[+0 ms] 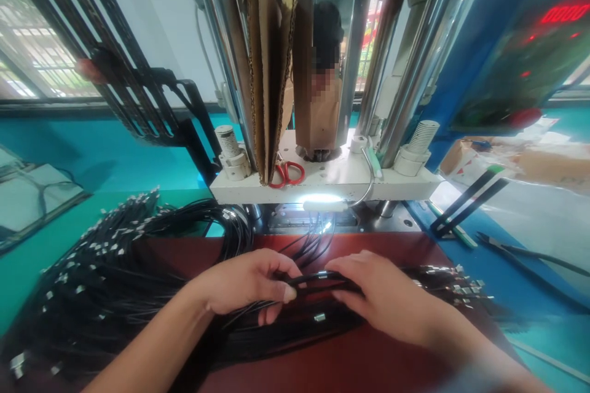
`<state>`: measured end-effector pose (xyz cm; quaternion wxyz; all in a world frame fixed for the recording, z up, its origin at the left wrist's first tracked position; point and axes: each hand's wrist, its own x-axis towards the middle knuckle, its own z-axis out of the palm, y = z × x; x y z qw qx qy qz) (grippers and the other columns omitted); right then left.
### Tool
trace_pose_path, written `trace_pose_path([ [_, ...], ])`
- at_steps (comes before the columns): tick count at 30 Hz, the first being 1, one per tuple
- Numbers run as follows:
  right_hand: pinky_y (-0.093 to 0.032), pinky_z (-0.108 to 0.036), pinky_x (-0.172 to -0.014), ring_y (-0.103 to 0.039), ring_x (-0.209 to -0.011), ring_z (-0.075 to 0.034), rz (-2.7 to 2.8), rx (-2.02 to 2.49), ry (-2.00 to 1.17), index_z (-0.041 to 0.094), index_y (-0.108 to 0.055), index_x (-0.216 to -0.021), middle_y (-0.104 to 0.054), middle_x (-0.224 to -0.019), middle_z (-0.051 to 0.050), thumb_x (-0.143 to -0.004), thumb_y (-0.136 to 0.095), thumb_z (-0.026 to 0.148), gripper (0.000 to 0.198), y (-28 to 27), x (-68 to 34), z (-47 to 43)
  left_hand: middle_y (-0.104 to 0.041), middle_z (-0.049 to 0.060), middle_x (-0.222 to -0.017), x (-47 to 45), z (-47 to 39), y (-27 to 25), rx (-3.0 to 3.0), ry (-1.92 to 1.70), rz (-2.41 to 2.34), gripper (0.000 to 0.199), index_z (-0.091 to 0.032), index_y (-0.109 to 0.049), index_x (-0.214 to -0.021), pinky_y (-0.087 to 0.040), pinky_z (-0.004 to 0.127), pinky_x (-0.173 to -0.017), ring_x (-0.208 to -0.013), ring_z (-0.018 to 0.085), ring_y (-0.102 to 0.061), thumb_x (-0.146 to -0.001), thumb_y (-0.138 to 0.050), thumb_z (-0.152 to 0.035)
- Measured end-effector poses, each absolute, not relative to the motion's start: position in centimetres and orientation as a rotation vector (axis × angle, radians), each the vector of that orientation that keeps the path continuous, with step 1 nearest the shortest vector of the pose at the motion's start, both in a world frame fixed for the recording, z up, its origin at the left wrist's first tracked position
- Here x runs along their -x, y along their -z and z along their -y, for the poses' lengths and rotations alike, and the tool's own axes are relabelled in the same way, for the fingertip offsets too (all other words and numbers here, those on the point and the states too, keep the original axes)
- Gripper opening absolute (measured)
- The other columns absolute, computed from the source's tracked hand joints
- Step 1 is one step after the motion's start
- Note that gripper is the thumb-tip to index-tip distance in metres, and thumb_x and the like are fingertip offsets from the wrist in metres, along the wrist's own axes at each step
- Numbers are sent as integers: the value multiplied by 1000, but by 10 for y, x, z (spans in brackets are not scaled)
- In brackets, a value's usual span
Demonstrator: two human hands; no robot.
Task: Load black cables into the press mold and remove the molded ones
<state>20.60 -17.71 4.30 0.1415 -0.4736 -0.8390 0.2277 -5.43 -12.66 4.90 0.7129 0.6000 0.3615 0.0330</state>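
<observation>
Over the red-brown board, my left hand pinches thin black cables between thumb and fingers. To its right, my right hand is curled round the same cables, thumb below and fingers on top. A small silvery metal connector shows on the stretch between the hands. Below them lies another strand of black cable, with a metal end on it. Silvery connector tips fan out beyond my right hand. Several cables hang from the lit press opening behind my hands.
A large heap of black cables covers the left side. The press plate carries red-handled scissors and folded cardboard. Pliers lie at the right, near black tweezers-like prongs. A display glows red.
</observation>
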Motion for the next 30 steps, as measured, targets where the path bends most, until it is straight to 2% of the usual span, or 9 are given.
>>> trace_pose_path([
  [3, -42, -35, -81, -59, -90, -22, 2435, 1346, -498, 26, -61, -111, -68, -98, -2, -86, -55, 19, 26, -47, -211, 178, -56, -3, -57, 55, 125, -45, -1279, -98, -772, 20, -15, -61, -89, -41, 21, -48, -47, 10, -50, -80, -63, -33],
  [8, -42, -34, -71, -61, -80, -23, 2522, 1537, -364, 23, -63, -90, -67, -86, -4, -74, -56, 12, 21, -50, -231, 179, -55, -3, -56, 57, 125, -47, -1257, -93, -769, 20, -14, -63, -83, -38, 18, -43, -47, 9, -51, -80, -64, -33],
  [12, -43, -36, -78, -60, -87, -25, 2427, 1548, -204, 23, -63, -101, -67, -95, -7, -77, -52, 12, 28, -52, -243, 177, -62, 0, -69, 57, 124, -51, -1227, -143, -737, 19, -13, -63, -82, -34, 16, -39, -44, 6, -48, -81, -63, -32],
  [16, -42, -40, -84, -60, -87, -26, 2470, 1569, -184, 22, -66, -97, -68, -92, -8, -77, -49, 7, 30, -58, -251, 174, -67, 3, -77, 57, 124, -53, -1211, -104, -714, 19, -13, -62, -83, -39, 16, -40, -47, 7, -55, -82, -63, -32],
  [21, -26, -53, -103, -59, -92, -26, 2455, 1530, -69, 23, -66, -98, -68, -93, -7, -76, -43, 1, 38, -61, -255, 182, -69, 8, -85, 52, 137, -54, -1205, 18, -611, 31, -15, -65, -97, -53, 27, -59, -69, 17, -68, -82, -63, -42],
  [25, -20, -55, -108, -59, -93, -26, 2491, 1455, -96, 26, -67, -98, -67, -91, -5, -79, -47, 4, 36, -69, -249, 195, -67, 10, -103, 24, 154, -57, -1176, -93, -615, 50, -20, -54, -123, -51, 36, -82, -87, 18, -66, -80, -67, -41],
  [27, -18, -56, -110, -59, -96, -26, 2540, 1412, -84, 26, -66, -104, -67, -95, -5, -78, -49, 4, 38, -76, -244, 199, -67, 10, -101, 1, 160, -57, -1130, -197, -600, 47, -18, -56, -120, -49, 37, -86, -86, 17, -65, -81, -66, -42],
  [28, -17, -57, -111, -60, -97, -26, 2552, 1402, -66, 26, -65, -108, -67, -98, -6, -78, -51, 4, 40, -79, -242, 201, -67, 10, -96, -11, 162, -56, -1084, -226, -581, 44, -16, -58, -114, -50, 36, -82, -82, 17, -65, -79, -68, -41],
  [30, -17, -59, -112, -59, -104, -29, 2544, 1390, -28, 26, -62, -115, -67, -106, -7, -77, -53, 4, 45, -83, -239, 207, -65, 7, -84, -31, 167, -52, -1010, -270, -553, 39, -14, -60, -99, -51, 30, -63, -67, 15, -63, -72, -74, -38],
])
